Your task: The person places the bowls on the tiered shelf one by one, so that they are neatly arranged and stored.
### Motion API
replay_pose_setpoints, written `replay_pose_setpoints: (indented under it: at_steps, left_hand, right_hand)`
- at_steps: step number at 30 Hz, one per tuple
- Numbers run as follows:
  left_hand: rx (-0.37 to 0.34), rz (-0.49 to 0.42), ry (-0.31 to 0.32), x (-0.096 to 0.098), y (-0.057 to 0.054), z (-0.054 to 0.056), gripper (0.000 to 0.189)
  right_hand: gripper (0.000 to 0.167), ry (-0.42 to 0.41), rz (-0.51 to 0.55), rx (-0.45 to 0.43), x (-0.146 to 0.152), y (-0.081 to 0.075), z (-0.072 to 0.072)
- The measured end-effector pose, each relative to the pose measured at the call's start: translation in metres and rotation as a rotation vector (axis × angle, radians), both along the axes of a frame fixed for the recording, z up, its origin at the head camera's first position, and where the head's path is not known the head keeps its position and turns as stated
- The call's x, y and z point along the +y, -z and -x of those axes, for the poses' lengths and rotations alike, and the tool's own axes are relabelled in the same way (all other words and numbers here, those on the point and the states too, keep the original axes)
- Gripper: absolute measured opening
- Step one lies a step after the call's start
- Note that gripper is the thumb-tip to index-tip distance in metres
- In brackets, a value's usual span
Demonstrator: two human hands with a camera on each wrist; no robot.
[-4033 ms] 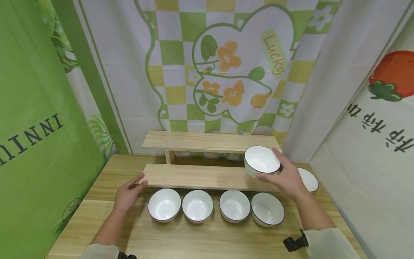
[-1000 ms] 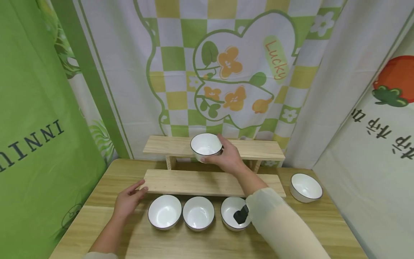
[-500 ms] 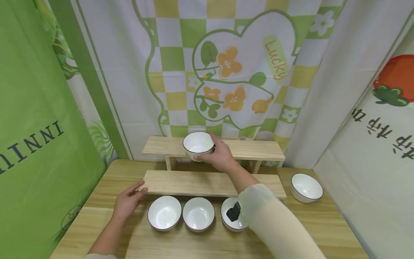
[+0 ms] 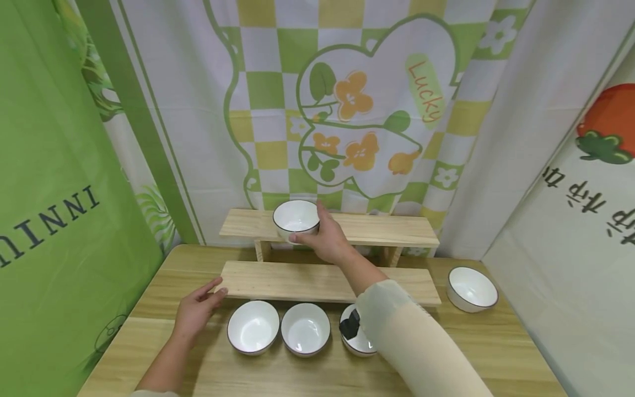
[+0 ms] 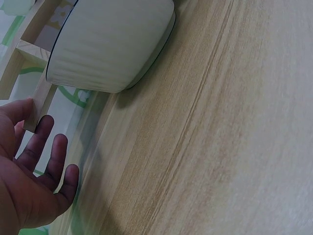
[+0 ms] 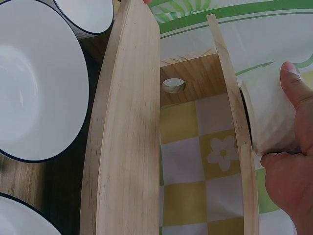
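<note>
My right hand (image 4: pixel 329 237) grips a white bowl (image 4: pixel 296 216) with a dark rim, thumb on the near side, over the left half of the upper board (image 4: pixel 387 228) of a two-tier wooden shelf. In the right wrist view this bowl (image 6: pixel 270 110) is close against the board; whether it bears its weight I cannot tell. At the left end of the lower board (image 4: pixel 322 281), my left hand (image 4: pixel 194 313) pinches the corner lightly between thumb and finger. Three matching bowls line the shelf's front: left (image 4: pixel 253 327), middle (image 4: pixel 305 329) and right (image 4: pixel 356 346), partly hidden by my right sleeve.
Another white bowl (image 4: pixel 472 289) stands on the wooden table (image 4: pixel 278 377) beyond the shelf's right end. A patterned curtain (image 4: pixel 273 121) hangs close behind the shelf. Green cloth (image 4: pixel 54 165) closes the left side, white cloth (image 4: pixel 570 242) the right.
My right hand first left a bowl at the table's right, then picked up the rightmost front-row bowl and carried it to the upper board, sliding left. My left hand stays at the lower board.
</note>
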State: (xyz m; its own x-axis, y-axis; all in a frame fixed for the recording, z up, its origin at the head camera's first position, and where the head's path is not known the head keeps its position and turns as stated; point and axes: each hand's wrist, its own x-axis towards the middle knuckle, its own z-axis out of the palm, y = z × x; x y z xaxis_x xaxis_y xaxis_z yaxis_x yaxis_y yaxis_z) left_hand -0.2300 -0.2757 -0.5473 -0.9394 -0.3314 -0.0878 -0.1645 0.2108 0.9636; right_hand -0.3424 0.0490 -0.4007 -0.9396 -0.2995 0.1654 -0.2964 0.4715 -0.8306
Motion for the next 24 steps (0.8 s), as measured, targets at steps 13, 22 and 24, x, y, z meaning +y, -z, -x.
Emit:
replay_pose_setpoints:
  at_steps: [13,22,24]
  left_hand:
    - [-0.003,-0.01,0.001,-0.001,0.001,0.001,0.06]
    - [-0.01,-0.001,-0.005,-0.002,0.004,0.002,0.059]
    - [-0.009,0.001,-0.005,-0.003,0.004,0.001,0.059]
  right_hand:
    - [0.113,-0.005,0.009,0.02,-0.011,0.003,-0.002]
    - [0.095,0.02,-0.062,0.045,-0.021,0.007,-0.002]
    - [0.09,0.02,-0.059,0.044,-0.023,0.007,-0.003]
